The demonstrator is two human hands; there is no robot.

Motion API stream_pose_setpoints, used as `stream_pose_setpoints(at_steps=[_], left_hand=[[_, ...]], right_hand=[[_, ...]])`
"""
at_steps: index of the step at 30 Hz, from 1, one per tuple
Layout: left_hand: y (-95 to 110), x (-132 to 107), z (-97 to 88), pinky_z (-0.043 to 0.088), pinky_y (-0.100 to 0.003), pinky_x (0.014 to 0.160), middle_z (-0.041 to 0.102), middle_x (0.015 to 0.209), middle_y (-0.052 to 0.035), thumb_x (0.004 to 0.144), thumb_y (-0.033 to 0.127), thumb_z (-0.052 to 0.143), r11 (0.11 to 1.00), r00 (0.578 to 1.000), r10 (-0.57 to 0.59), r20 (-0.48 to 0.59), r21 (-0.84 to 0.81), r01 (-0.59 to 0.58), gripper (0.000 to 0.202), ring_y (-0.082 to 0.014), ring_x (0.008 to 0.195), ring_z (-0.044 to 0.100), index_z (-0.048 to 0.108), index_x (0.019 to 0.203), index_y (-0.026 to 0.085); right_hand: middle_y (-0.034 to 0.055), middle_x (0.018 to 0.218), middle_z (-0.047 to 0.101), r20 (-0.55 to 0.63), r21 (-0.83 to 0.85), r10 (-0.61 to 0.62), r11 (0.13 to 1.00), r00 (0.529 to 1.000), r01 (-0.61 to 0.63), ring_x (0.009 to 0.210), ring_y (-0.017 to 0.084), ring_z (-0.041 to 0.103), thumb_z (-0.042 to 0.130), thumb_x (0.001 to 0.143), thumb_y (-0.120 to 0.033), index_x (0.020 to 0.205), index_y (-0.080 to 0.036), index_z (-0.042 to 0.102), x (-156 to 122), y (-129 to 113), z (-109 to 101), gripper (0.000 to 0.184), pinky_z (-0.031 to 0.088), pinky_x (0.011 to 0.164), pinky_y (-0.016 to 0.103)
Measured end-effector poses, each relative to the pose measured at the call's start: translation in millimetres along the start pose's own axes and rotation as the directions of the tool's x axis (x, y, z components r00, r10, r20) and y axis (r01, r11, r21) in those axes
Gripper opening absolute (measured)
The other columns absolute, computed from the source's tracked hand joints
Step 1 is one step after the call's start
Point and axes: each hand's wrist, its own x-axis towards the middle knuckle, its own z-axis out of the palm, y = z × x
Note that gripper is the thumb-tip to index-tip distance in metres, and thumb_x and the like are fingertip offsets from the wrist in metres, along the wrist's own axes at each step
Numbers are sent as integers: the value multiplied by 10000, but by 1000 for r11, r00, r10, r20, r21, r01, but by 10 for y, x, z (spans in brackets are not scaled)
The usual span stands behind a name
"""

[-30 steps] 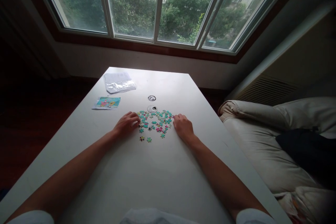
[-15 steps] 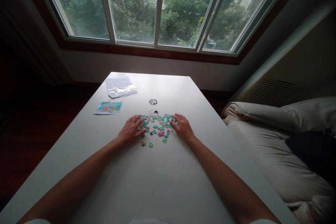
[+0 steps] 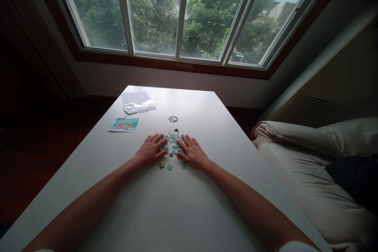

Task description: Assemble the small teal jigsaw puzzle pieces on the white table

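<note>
Small jigsaw pieces [image 3: 175, 147], mostly green and teal with some pink, lie in a loose cluster on the white table [image 3: 165, 212]. My left hand [image 3: 151, 150] rests on the left side of the cluster, palm down, fingers spread. Over the right side lies my right hand [image 3: 191, 152], also flat with its fingers apart, covering many pieces. Between the two hands some pieces show. Nearer to me sit a few separate ones: a yellow and dark piece [image 3: 161, 165], a green piece [image 3: 169, 167] and another green piece [image 3: 184, 166] by my right hand.
Two round black-and-white markings [image 3: 173, 131] are on the table beyond the pieces. To the left lie a small colourful picture sheet [image 3: 126, 124] and a clear plastic bag [image 3: 138, 102] with paper. A pale sofa [image 3: 292, 165] stands along the right; a window [image 3: 177, 15] is ahead.
My right hand has slid left over the pieces, pushing the right side of the cluster inward. My left hand has stayed nearly in place. The view has tilted slightly up.
</note>
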Motion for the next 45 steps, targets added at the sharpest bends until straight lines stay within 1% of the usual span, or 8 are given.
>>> stream_pose_setpoints(at_steps=[4,8,14,22,26,35,41,45], left_hand=[[39,-6,-36,309,-518,1191,481,1494,-97,967,548,508,999,995,6,-96,-32,-10,521,-302,1410,394,539,1415,285],[51,-6,-42,353,-516,1167,509,1448,-103,960,503,535,999,993,-25,-119,-37,20,487,-307,1371,427,558,1390,276],[34,-2,-31,374,-509,1163,520,1439,-101,972,457,528,998,989,-60,-138,-34,56,437,-296,1352,455,575,1363,269],[37,24,-55,275,-546,1218,418,1580,-53,996,476,496,997,997,71,-12,-22,-72,542,-300,1486,300,436,1507,304],[41,36,-72,291,-541,1208,472,1543,-64,1008,468,476,997,998,58,-14,-55,-59,534,-294,1456,356,440,1508,284],[18,8,-59,322,-525,1199,545,1476,-62,1005,437,484,995,995,85,-49,-54,-88,446,-291,1430,387,556,1410,266],[70,-50,-66,310,-544,1205,475,1531,-78,989,422,518,994,994,99,-51,-38,-101,449,-300,1452,355,555,1412,278],[153,-95,-51,246,-566,1222,367,1610,-63,974,500,532,986,986,161,28,-43,-160,564,-325,1496,280,452,1505,328]], right_hand=[[88,1673,206,-5,9,-44,999,999,44,1546,323,156,374,980,-677,1584,-320,307,-29,-97,64,704,169,1225,554],[84,1663,240,-25,21,-49,999,998,50,1538,323,182,405,974,-666,1568,-324,345,-22,-153,64,688,166,1226,549],[112,1491,502,-174,89,-17,996,985,32,1407,278,412,525,981,-493,1351,-252,599,70,-100,-2,449,307,1178,468],[87,1285,639,-255,210,12,977,967,44,1209,230,557,562,979,-347,1128,-240,690,240,62,3,223,424,1055,415],[81,1321,631,-243,210,-33,974,970,85,1246,241,543,581,969,-354,1144,-245,695,187,102,-10,236,416,1080,428],[63,1552,460,-143,108,-226,964,964,242,1474,267,343,500,1007,-470,1466,-291,507,136,-27,6,493,266,1216,490],[92,1503,513,-168,86,-139,984,976,155,1453,283,381,555,981,-459,1399,-278,577,134,25,30,457,315,1188,497],[83,1437,575,-225,108,-88,988,970,114,1409,261,435,544,990,-403,1323,-266,630,139,89,18,370,328,1176,477]])
